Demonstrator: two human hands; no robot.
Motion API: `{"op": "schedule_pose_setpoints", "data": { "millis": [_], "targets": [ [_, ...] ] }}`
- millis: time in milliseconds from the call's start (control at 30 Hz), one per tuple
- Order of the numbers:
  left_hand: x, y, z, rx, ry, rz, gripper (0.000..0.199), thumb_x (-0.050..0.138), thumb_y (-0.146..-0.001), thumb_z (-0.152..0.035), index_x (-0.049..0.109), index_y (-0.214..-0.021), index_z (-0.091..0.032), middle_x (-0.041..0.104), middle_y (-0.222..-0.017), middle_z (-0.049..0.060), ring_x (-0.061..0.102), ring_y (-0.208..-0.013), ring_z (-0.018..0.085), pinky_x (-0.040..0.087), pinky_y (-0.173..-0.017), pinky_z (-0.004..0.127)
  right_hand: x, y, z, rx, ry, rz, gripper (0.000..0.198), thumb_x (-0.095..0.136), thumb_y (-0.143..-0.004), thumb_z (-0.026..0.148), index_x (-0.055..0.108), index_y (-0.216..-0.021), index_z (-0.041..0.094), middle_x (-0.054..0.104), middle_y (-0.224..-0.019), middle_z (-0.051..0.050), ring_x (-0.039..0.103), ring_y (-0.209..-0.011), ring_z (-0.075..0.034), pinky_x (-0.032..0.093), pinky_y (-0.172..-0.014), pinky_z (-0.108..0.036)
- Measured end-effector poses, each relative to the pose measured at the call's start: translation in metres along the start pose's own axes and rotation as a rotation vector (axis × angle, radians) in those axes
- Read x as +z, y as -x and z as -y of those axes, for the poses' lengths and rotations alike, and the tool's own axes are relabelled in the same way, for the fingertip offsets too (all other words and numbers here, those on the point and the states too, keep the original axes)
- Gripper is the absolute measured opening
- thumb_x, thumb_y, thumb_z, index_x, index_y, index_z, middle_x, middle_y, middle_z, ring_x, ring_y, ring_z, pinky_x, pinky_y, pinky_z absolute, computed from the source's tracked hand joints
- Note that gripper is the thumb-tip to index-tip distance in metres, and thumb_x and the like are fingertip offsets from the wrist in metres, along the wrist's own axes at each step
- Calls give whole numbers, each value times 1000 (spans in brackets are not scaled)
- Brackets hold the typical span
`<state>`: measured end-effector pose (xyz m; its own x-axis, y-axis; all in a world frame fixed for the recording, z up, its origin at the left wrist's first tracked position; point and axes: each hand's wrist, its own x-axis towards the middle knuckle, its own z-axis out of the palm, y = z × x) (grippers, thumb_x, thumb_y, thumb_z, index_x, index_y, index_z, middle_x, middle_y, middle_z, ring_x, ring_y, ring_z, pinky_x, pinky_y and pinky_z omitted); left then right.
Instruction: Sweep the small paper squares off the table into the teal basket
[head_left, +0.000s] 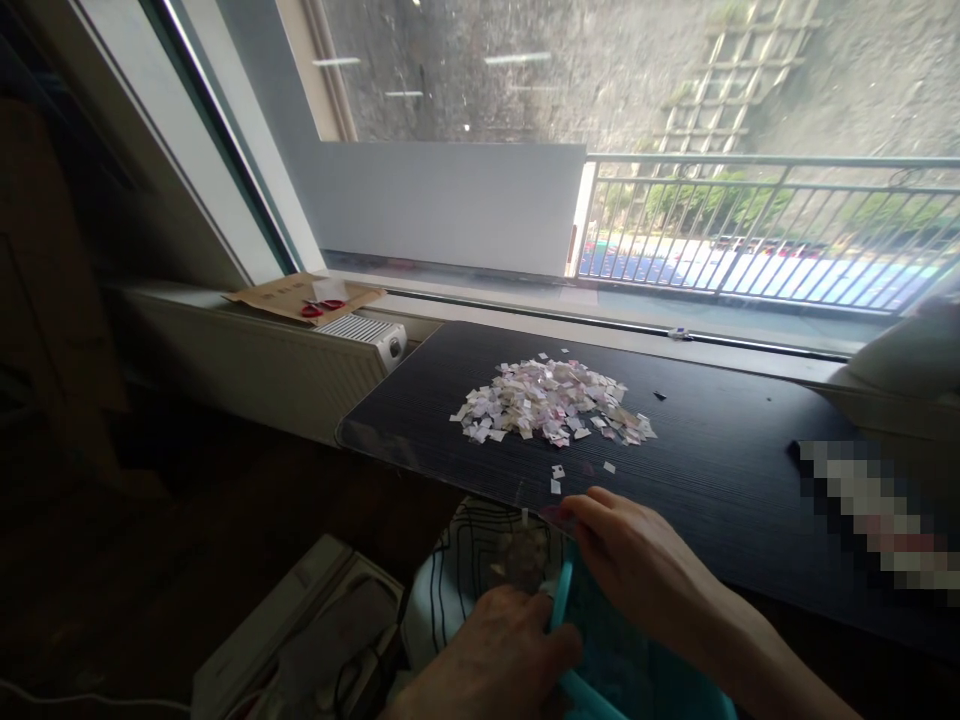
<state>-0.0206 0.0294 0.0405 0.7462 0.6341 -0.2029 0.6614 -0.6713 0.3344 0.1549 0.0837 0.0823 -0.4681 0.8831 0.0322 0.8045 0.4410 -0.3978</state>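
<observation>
A loose heap of small white and pinkish paper-like pieces [551, 400] lies on the dark tabletop [720, 440]. A few single pieces [556, 478] lie nearer the front edge. My right hand [630, 540] is closed at that edge, thumb and fingers together by something faintly pink that I cannot make out. Lower down, my left hand [502, 645] is curled at the rim of a turquoise bin [566, 590]; what its fingers hold is hidden. Just beyond it shows a blurred, see-through clump [519, 555] against striped cloth [442, 575].
Red-handled scissors [322, 308] rest on brown paper [270, 298] over a radiator [375, 340] at the left. A pale box [277, 620] with cluttered items stands on the floor. The window ledge [637, 332] runs behind the table; a pixelated patch covers something at the right.
</observation>
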Motion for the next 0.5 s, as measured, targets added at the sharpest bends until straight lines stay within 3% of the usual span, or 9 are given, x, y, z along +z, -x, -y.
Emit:
{"op": "schedule_pose_setpoints", "data": {
  "millis": [167, 367, 500],
  "targets": [
    [-1, 0, -1, -14, -5, 0, 16, 65, -81, -29, 56, -91, -20, 60, -94, 5, 60, -83, 25, 48, -71, 33, -1, -5, -11, 53, 43, -76, 28, 38, -91, 19, 62, -105, 19, 61, -89, -5, 56, -75, -15, 38, -65, -25],
    [-2, 0, 0, -4, 11, 19, 17, 65, -80, -28, 56, -93, -21, 60, -97, 5, 59, -85, 25, 47, -72, 32, -4, -1, -6, -32, -12, 18, 28, 38, -91, 17, 64, -100, 22, 61, -85, -3, 56, -74, -13, 38, -65, -23],
    [0, -3, 0, -27, 16, 49, 17, 66, -80, -28, 56, -92, -20, 60, -95, 5, 59, -86, 25, 46, -73, 33, -9, -15, -12, 63, 53, -59, 29, 37, -91, 19, 63, -106, 19, 62, -92, -6, 58, -80, -15, 38, -68, -24]
  ]
}}
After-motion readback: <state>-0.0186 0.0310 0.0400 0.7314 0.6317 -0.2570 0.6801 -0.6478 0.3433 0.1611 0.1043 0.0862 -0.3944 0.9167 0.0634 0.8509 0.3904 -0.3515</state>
